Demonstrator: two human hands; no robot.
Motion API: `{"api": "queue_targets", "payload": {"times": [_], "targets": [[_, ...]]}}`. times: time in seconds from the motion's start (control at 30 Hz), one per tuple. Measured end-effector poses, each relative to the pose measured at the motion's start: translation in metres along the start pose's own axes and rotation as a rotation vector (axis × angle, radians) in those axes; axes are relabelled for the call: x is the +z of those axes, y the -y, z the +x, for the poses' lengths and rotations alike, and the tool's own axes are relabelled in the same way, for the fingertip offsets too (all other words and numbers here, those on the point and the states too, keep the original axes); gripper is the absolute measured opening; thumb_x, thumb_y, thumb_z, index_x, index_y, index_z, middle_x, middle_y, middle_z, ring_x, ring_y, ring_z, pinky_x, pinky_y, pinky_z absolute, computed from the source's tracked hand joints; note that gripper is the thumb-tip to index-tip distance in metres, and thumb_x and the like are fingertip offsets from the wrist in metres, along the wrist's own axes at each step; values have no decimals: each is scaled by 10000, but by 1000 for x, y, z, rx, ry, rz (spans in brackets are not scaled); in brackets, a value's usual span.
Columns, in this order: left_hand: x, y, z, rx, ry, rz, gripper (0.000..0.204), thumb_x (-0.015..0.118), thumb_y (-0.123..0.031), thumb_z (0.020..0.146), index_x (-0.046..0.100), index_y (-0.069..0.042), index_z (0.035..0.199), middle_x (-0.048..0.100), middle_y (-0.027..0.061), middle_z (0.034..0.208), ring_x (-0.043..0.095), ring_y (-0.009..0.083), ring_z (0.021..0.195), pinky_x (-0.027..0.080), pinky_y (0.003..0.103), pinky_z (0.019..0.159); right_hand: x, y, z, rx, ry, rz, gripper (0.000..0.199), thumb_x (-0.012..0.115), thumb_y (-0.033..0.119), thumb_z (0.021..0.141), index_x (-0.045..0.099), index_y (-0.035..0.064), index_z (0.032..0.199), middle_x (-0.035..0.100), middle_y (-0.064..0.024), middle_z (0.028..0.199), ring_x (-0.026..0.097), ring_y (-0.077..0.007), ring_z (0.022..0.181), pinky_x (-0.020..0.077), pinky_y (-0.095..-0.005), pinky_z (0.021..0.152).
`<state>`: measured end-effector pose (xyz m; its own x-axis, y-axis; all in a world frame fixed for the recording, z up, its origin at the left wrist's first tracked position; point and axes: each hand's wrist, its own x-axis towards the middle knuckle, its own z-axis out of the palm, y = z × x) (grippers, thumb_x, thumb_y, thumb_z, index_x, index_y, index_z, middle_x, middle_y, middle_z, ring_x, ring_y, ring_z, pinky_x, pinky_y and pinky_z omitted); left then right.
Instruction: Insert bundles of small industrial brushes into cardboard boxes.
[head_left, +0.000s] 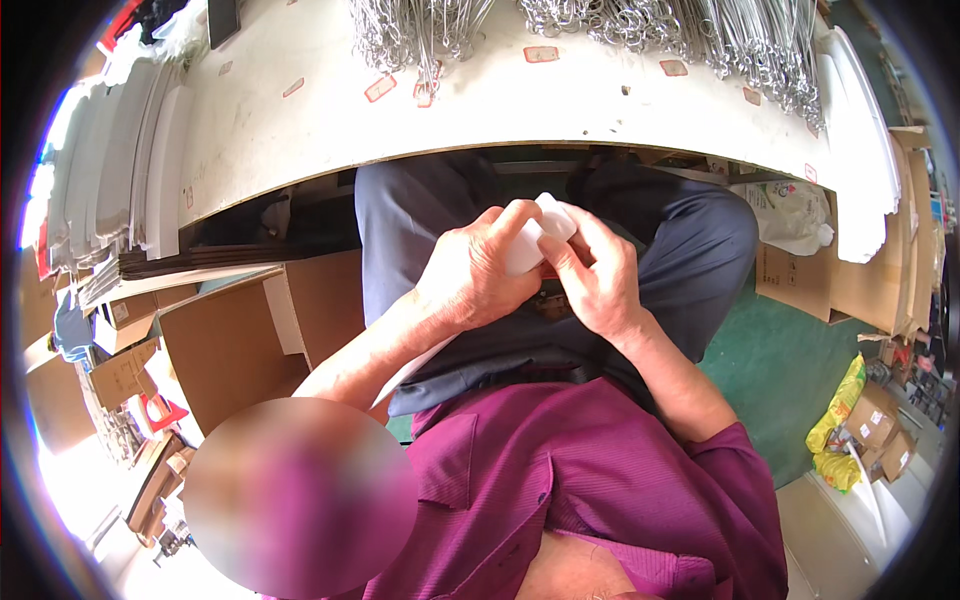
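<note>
Both my hands meet above my lap, just off the table's near edge. My left hand (470, 265) is closed around a long white piece (522, 250) that looks like a slim folded paper box. Its lower length runs back beneath my left forearm. My right hand (603, 283) pinches the upper end of the same piece between thumb and fingers. That end appears bent or folded over; my fingers cover the details.
On the white table (300, 130) lie bundles of metal wire rods with looped ends (680, 35). White flat strips are stacked at its left (120, 150) and right (855, 150). An open cardboard box (230, 345) stands at left; yellow bags (840, 420) and small cartons sit at right.
</note>
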<state>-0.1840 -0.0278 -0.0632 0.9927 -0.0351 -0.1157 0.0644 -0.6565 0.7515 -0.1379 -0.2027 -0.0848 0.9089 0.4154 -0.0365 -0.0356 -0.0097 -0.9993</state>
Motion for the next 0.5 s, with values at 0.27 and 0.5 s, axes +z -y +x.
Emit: {"api": "queue_targets", "payload": {"times": [0.27,0.5], "targets": [[2,-5,-4,-102,-42,-6,641,817,-226,804,492,-48,1328,710,222,1074,723,410,961,607,462,801,1,0,0,45,55,-50,255,668,178,1014,726,-42,1129,751,-162,888,716,-145,763,579,-310,677],[8,0,-7,-96,-52,57,596,802,-257,817,530,-33,1297,698,233,1100,715,408,979,602,467,811,13,-5,7,-68,13,-93,137,688,89,993,704,-39,1041,753,-109,831,695,-88,762,571,-264,662]]}}
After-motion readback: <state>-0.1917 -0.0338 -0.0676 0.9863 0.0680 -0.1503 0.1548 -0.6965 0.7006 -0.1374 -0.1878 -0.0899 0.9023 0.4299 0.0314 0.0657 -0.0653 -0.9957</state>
